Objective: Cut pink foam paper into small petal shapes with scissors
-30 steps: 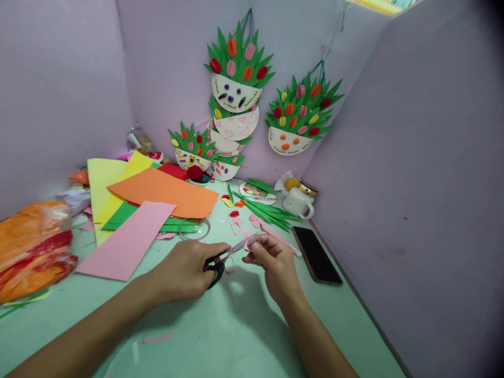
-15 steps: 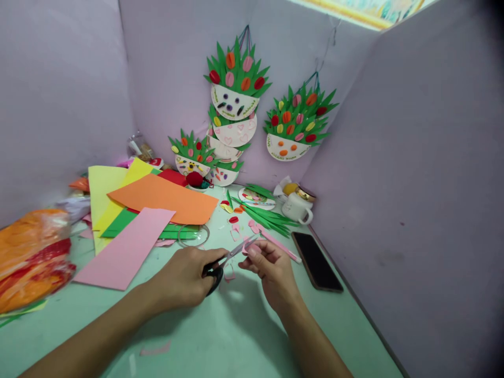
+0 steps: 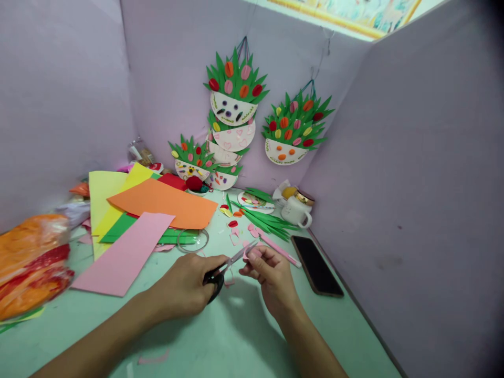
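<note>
My left hand [image 3: 189, 281] is closed round the black handles of a pair of scissors [image 3: 235, 258], whose blades point up to the right. Between the fingertips of my right hand [image 3: 273, 278] is a small piece of pink paper [image 3: 247, 252], partly hidden by the fingers. The blade tips reach this piece; whether they are cutting into it I cannot tell. Pink offcuts lie on the table just beyond and below the blades. A pink pen-like stick [image 3: 280, 250] rests behind my right hand.
Coloured sheets, with a pink sheet [image 3: 126, 254] on top, lie at left near a tape roll [image 3: 192, 240] and a plastic bag [image 3: 33, 262]. A phone [image 3: 317, 265], a white mug [image 3: 296, 211] and green paper strips [image 3: 270, 223] are at right. Paper flower baskets [image 3: 234, 107] hang on the wall.
The view has tilted slightly upward, so the scene sits a little lower. The scissor blades look closer together, still at the pink paper piece. Both hands keep their holds.
</note>
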`<act>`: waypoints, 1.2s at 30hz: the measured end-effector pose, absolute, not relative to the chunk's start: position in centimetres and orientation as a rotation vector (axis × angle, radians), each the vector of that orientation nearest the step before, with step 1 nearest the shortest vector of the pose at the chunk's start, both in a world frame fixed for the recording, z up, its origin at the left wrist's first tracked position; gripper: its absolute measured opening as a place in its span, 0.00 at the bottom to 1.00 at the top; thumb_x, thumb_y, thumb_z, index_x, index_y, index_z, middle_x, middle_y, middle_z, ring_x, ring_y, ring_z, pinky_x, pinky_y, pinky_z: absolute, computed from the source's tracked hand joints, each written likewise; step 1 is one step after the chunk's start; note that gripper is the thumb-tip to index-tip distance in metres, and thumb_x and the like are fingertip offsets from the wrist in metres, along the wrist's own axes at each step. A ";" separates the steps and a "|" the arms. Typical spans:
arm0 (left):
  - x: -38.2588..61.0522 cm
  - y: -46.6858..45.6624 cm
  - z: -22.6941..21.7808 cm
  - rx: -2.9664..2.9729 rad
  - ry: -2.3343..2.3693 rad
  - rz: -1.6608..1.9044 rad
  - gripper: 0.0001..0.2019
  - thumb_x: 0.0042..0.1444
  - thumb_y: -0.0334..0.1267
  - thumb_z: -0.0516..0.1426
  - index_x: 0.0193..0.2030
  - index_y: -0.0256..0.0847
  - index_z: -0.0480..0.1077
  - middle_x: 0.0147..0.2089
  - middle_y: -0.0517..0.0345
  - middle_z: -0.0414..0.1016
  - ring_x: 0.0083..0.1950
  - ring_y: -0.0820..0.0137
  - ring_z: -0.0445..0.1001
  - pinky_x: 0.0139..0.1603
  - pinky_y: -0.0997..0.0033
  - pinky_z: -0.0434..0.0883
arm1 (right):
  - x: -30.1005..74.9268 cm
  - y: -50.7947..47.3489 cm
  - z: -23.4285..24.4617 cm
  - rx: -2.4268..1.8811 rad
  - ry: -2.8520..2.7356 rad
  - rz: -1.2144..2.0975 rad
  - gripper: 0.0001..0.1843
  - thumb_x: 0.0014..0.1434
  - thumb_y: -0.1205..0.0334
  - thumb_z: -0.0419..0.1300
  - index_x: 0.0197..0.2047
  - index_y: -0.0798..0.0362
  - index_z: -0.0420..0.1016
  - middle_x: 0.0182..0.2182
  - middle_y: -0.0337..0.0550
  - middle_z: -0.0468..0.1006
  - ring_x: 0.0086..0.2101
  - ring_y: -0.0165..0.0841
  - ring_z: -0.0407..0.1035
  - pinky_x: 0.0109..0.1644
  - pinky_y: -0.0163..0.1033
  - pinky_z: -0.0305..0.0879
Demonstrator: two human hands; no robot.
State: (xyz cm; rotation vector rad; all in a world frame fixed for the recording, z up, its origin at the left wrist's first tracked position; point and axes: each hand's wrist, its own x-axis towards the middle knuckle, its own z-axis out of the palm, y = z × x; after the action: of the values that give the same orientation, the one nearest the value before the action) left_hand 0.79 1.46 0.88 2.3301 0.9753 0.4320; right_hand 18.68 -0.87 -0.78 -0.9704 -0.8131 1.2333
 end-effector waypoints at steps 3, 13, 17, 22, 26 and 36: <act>0.8 1.4 0.9 2.340 0.966 0.434 0.12 0.49 0.29 0.48 0.38 0.45 0.68 0.26 0.65 0.67 0.27 0.73 0.64 0.28 0.77 0.55 | 18.6 -0.9 -0.8 -0.959 -0.800 1.236 0.12 0.39 0.59 0.70 0.23 0.56 0.74 0.20 0.34 0.72 0.20 0.27 0.69 0.28 0.34 0.70; 0.6 1.5 1.2 2.369 1.013 0.417 0.10 0.47 0.28 0.48 0.33 0.45 0.66 0.24 0.67 0.65 0.26 0.74 0.62 0.27 0.77 0.54 | 18.8 -0.8 -1.0 -0.970 -0.822 1.199 0.11 0.40 0.58 0.69 0.24 0.54 0.74 0.22 0.34 0.71 0.21 0.26 0.68 0.28 0.34 0.69; 0.5 1.5 1.2 2.391 1.038 0.400 0.11 0.47 0.29 0.48 0.35 0.46 0.67 0.24 0.66 0.66 0.27 0.73 0.64 0.27 0.77 0.55 | 18.9 -0.8 -0.9 -0.982 -0.839 1.195 0.11 0.40 0.58 0.69 0.24 0.54 0.74 0.21 0.33 0.71 0.21 0.25 0.68 0.29 0.34 0.69; 0.3 1.6 1.5 2.447 1.060 0.373 0.18 0.47 0.29 0.49 0.43 0.49 0.68 0.28 0.64 0.71 0.30 0.70 0.68 0.31 0.75 0.58 | 18.9 -0.9 -0.8 -1.029 -0.942 1.120 0.10 0.39 0.59 0.69 0.23 0.54 0.75 0.21 0.34 0.72 0.23 0.27 0.67 0.30 0.35 0.71; 0.2 1.7 1.7 2.483 1.055 0.352 0.20 0.47 0.28 0.48 0.45 0.50 0.68 0.29 0.64 0.72 0.31 0.69 0.70 0.32 0.75 0.59 | 19.1 -0.9 -0.5 -1.051 -0.998 1.092 0.09 0.40 0.59 0.69 0.23 0.54 0.76 0.21 0.36 0.72 0.24 0.27 0.66 0.30 0.36 0.72; -0.3 1.9 2.0 2.554 1.053 0.363 0.19 0.49 0.30 0.50 0.47 0.50 0.67 0.33 0.60 0.75 0.35 0.67 0.72 0.35 0.74 0.61 | 19.7 -0.9 0.0 -1.082 -1.058 1.139 0.09 0.38 0.60 0.69 0.22 0.54 0.76 0.18 0.34 0.70 0.22 0.26 0.64 0.29 0.36 0.72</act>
State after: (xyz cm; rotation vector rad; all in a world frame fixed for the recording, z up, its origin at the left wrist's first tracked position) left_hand -0.27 1.90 1.97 2.5539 1.0527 0.3633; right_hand 19.70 -0.93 0.03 -1.0824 -1.0576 1.1393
